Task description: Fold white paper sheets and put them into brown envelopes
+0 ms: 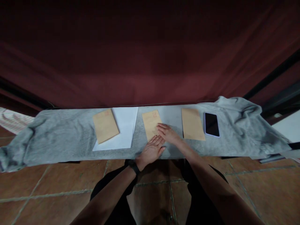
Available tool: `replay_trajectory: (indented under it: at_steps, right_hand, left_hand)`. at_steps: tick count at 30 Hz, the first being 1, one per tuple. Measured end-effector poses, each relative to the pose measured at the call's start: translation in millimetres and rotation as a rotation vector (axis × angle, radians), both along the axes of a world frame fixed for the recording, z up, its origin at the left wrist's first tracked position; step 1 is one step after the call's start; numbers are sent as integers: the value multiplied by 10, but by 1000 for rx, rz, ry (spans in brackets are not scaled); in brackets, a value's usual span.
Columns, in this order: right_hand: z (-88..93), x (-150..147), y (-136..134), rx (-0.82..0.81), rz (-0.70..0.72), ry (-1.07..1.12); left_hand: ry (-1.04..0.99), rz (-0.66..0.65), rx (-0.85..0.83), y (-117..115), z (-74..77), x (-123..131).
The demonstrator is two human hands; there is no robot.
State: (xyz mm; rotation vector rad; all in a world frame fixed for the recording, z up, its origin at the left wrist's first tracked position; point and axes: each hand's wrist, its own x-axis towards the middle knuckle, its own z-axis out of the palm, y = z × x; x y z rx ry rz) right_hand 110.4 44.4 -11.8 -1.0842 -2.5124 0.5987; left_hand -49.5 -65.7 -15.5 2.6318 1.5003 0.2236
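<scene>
A brown paper envelope (pixel 150 121) lies flat on the grey cloth in front of me, with faint reddish print near its top. My left hand (pixel 152 151), a dark band on its wrist, rests palm down over the envelope's lower end with fingers stretched out. My right hand (pixel 168 133) lies flat on the envelope's right side, its fingertips close to or touching those of the left. The hands cover the envelope's lower right part. Neither hand grips anything.
To the left, a stack of brown envelopes (pixel 106 126) sits on white paper sheets (pixel 125 125). On the right are another brown envelope (pixel 192 124) and a phone (pixel 211 124) with a dark screen. Grey cloth (pixel 67 134) covers the narrow surface; a dark red curtain (pixel 150 62) hangs behind.
</scene>
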Motion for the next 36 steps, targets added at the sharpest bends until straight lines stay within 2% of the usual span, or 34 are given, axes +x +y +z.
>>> replay_trajectory:
  at_steps: [3,7,14,18,21,24,26,28,30,36]
  right_hand:
    - [-49,-82,11,36,23,-96]
    - [-71,-155,76,51,-51,-139]
    - [-66,-221,235,12,-484,-21]
    - [-33,-197,278,-73,-550,81]
    - [17,-198,241,-28,-472,123]
    - [35,-224,143,-22,-203,128]
    - [18,-238,76,-28,-3,55]
    - [-8,-237,38,-11,112,-55]
    - [-28,-227,41,5,138,-150]
    - [-55,-285,184,51,22,-252]
  left_hand:
    - [-48,41,47,-48,50,4]
    - [20,2,53,14,175,20]
    - [136,-53,81,74,336,23]
    - [161,-108,75,51,414,-106]
    - [154,-135,88,23,437,-212]
    - [146,-110,101,-7,424,-242]
    - [144,-81,104,-28,398,-207]
    - [160,-45,113,-55,356,-134]
    - [192,-13,135,-89,302,-43]
    - [193,2,165,-182,179,144]
